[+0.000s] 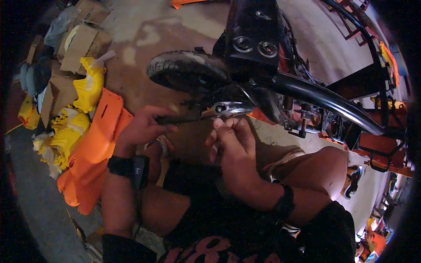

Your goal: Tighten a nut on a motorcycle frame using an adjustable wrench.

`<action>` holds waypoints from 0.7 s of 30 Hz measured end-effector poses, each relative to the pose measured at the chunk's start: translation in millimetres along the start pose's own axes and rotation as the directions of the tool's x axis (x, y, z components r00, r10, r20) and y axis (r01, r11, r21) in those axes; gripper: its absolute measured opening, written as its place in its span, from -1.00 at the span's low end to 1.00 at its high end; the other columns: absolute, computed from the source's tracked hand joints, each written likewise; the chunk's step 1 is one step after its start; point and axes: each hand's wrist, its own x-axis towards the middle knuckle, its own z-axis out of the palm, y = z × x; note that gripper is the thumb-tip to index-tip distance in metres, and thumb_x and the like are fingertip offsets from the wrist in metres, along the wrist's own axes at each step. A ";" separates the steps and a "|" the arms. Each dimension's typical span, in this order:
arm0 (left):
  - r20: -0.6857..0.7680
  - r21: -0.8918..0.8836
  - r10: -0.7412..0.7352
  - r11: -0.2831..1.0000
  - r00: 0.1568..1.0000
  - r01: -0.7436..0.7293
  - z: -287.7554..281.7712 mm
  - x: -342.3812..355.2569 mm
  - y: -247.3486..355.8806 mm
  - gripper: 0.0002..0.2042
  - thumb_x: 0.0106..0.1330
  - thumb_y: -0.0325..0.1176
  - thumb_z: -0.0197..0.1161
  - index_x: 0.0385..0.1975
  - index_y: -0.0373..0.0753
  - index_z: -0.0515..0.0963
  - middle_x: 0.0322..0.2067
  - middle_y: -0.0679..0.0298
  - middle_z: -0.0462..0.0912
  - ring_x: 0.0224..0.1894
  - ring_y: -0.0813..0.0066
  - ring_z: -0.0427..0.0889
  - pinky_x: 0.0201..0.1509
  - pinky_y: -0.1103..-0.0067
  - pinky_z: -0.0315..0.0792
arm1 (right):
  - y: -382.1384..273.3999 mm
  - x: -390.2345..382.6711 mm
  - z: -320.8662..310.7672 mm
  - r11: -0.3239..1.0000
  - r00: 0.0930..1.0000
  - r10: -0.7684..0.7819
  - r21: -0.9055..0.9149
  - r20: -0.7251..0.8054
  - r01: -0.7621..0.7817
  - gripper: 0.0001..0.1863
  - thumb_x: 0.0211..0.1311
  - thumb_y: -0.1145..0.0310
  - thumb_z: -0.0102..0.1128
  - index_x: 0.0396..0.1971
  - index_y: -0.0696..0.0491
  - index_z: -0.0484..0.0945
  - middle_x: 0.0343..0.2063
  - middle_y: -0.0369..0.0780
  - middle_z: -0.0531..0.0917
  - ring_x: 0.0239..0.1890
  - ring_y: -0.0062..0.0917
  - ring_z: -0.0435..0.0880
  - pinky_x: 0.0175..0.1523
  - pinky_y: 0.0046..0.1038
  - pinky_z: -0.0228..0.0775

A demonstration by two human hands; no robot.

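The left hand (147, 126) pinches a slim, dark, rod-like tool (186, 119) between thumb and fingers, its free end projecting rightward to a silvery, curved metal fitting (228, 108). The right hand (234, 140), fingers curled, is positioned at the fitting's near edge; whether it grips anything cannot be determined.

A black short-sleeved shirt (328, 228) bore a red print (210, 250). Black wrist straps (286, 201) were fitted, the left carrying a boxy module (140, 172).
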 end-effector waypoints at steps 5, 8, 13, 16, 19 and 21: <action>-0.021 0.005 -0.057 0.998 0.998 0.057 4.1 0.6 6.7 -0.77 -0.06 -0.45 0.31 -0.35 -0.32 0.53 -0.52 0.34 0.57 -0.40 0.68 0.46 -0.31 0.66 0.34 | -1.0 3.2 -2.4 0.997 0.999 -0.045 0.055 0.003 0.045 -0.75 0.07 0.29 0.16 -0.51 -0.05 0.23 -0.59 -0.37 0.40 -0.58 -0.75 0.38 -0.61 -0.69 0.18; -0.034 0.094 -0.084 0.992 0.996 0.087 3.6 -0.6 5.3 -0.76 -0.06 -0.45 0.32 -0.35 -0.32 0.53 -0.51 0.33 0.58 -0.40 0.65 0.48 -0.32 0.65 0.35 | 4.1 6.9 -3.5 0.991 0.992 -0.127 0.035 -0.010 0.127 -0.77 0.04 0.34 0.21 -0.49 0.02 0.30 -0.63 -0.39 0.39 -0.57 -0.80 0.31 -0.52 -0.71 0.14; -0.037 -0.132 -0.115 0.985 0.993 0.109 10.5 -1.2 -5.2 -0.78 -0.06 -0.44 0.31 -0.38 -0.32 0.54 -0.46 0.29 0.59 -0.37 0.56 0.53 -0.27 0.62 0.38 | -5.8 8.7 -0.3 0.987 0.988 -0.151 -0.048 0.011 0.152 -0.75 -0.02 0.32 0.27 -0.37 0.07 0.42 -0.61 -0.43 0.40 -0.55 -0.80 0.30 -0.47 -0.72 0.15; 0.009 -0.090 -0.128 0.988 0.992 0.128 10.5 -1.9 -4.6 -0.79 -0.05 -0.46 0.30 -0.37 -0.33 0.54 -0.43 0.26 0.59 -0.35 0.54 0.53 -0.24 0.62 0.38 | -9.8 9.6 -1.5 0.977 0.989 -0.144 -0.155 0.013 0.144 -0.72 -0.06 0.32 0.30 -0.37 0.10 0.44 -0.59 -0.42 0.43 -0.55 -0.78 0.32 -0.46 -0.71 0.20; 0.003 -0.026 -0.129 0.991 0.992 0.130 12.0 0.8 0.6 -0.78 -0.05 -0.48 0.29 -0.35 -0.34 0.53 -0.43 0.25 0.59 -0.34 0.54 0.53 -0.25 0.63 0.38 | -8.5 12.8 -4.2 0.956 0.966 -0.256 -0.140 0.025 0.257 -0.75 -0.07 0.32 0.31 -0.46 0.10 0.44 -0.61 -0.40 0.44 -0.57 -0.78 0.34 -0.49 -0.71 0.18; -0.018 -0.029 -0.141 0.990 0.990 0.140 18.2 3.0 -2.3 -0.78 -0.05 -0.50 0.27 -0.35 -0.34 0.53 -0.44 0.26 0.59 -0.34 0.54 0.53 -0.26 0.64 0.38 | -0.4 20.1 -8.6 0.923 0.932 -0.359 -0.129 0.045 0.361 -0.76 -0.08 0.33 0.32 -0.48 0.11 0.45 -0.59 -0.39 0.46 -0.56 -0.77 0.37 -0.48 -0.68 0.20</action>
